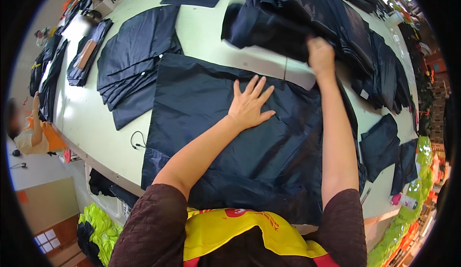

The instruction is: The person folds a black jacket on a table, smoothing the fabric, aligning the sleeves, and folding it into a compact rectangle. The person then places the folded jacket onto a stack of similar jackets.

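Note:
A large dark navy cloth piece (201,123) lies spread on the pale table in front of me, with some creases across it. My left hand (249,102) rests flat on its upper middle, fingers spread. Beyond it, my right hand (321,58) is closed at the edge of a dark folded fabric (264,29), which is lifted and smeared by motion. Behind that fabric sits a heap of dark folded garments (307,2), and the right hand is close against it. How much cloth the right fingers hold is partly hidden.
To the left, a fanned stack of dark panels (139,50) lies on the table (204,31), with a thin black cord (138,142) near it. Smaller dark pieces (380,142) and a pink-capped bottle (404,200) are on the right. Another person (33,135) is at the far left.

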`<action>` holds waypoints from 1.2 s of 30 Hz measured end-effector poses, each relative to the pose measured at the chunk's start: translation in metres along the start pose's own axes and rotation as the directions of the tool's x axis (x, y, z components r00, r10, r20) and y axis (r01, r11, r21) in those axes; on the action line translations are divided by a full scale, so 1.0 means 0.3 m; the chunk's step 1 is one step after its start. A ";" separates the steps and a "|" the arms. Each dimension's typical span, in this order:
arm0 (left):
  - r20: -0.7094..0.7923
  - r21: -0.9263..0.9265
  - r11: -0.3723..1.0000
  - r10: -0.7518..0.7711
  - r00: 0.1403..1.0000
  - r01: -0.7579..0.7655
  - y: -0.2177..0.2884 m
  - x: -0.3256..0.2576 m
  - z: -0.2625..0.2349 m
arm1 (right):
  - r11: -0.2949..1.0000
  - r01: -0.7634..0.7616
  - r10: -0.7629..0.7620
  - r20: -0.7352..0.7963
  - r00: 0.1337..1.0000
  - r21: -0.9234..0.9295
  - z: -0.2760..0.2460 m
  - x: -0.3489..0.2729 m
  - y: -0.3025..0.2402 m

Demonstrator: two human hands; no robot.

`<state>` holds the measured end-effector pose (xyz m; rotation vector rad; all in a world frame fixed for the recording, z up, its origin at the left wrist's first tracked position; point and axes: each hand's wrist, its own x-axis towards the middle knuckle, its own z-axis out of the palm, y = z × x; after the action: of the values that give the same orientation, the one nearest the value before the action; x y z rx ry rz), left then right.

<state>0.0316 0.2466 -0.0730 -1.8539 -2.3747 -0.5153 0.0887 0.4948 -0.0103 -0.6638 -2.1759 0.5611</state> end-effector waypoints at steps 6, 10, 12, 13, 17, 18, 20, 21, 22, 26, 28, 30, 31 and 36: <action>0.026 0.003 0.993 -0.121 0.992 0.121 0.009 0.012 0.032 | 0.810 -0.020 0.135 -0.152 0.979 0.587 -0.387 0.033 -0.476; -0.095 -0.149 0.988 0.020 0.995 -0.034 -0.048 0.008 0.076 | 0.947 0.158 -0.300 0.600 0.742 0.278 -0.304 -0.231 -0.624; -0.138 -0.305 0.941 0.110 0.984 -0.147 0.005 -0.039 -0.136 | 0.873 0.454 -0.469 0.554 0.687 0.176 -0.228 -0.425 -0.545; -0.165 -0.375 0.909 0.124 0.978 -0.178 0.013 -0.098 -0.238 | 0.874 0.457 -0.454 0.619 0.641 0.167 -0.249 -0.472 -0.542; 0.121 -0.152 0.988 0.025 0.992 -0.007 -0.052 -0.538 -0.245 | 0.934 0.357 -0.239 0.705 0.668 -0.022 -0.434 -0.621 -0.453; 0.227 -0.045 0.999 -0.014 0.974 0.025 -0.058 -0.617 -0.244 | 0.907 0.385 -0.183 0.667 0.723 -0.169 -0.488 -0.649 -0.389; 0.481 -0.383 0.799 -0.257 0.838 0.464 -0.026 -0.670 -0.398 | 0.870 0.257 0.076 0.627 0.775 -0.422 -0.567 -0.727 -0.260; 0.518 -0.442 0.693 -0.321 0.793 0.569 -0.011 -0.651 -0.496 | 0.864 0.230 0.095 0.594 0.798 -0.447 -0.594 -0.756 -0.206; 0.560 -0.481 0.572 -0.383 0.735 0.664 0.006 -0.638 -0.576 | 0.884 0.172 0.103 0.540 0.835 -0.435 -0.604 -0.782 -0.150; -0.363 -0.273 0.824 -0.567 0.740 0.497 -0.030 -0.720 -0.597 | 0.933 0.142 0.047 0.504 0.863 -0.330 -0.593 -0.796 -0.101; -0.521 -0.157 0.826 -0.536 0.665 0.542 -0.120 -0.671 -0.596 | 0.944 0.132 0.046 0.517 0.855 -0.303 -0.588 -0.784 -0.112; -0.624 0.186 0.732 -0.427 0.654 0.655 -0.257 -0.646 -0.572 | 0.965 0.135 0.019 0.576 0.817 -0.223 -0.595 -0.756 -0.128; -0.497 0.003 0.692 -0.626 0.602 0.722 -0.345 -0.661 -0.534 | 0.979 0.073 0.063 0.620 0.782 -0.192 -0.600 -0.729 -0.158; -0.029 -0.251 0.723 -0.670 0.742 0.643 -0.594 -0.585 -0.531 | 0.969 0.152 -0.007 0.596 0.803 -0.194 -0.614 -0.712 -0.082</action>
<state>-0.1148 -0.0030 -0.0083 -0.9083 -2.9471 -0.9517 0.3455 0.3760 -0.0028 -0.5585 -2.8851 0.5167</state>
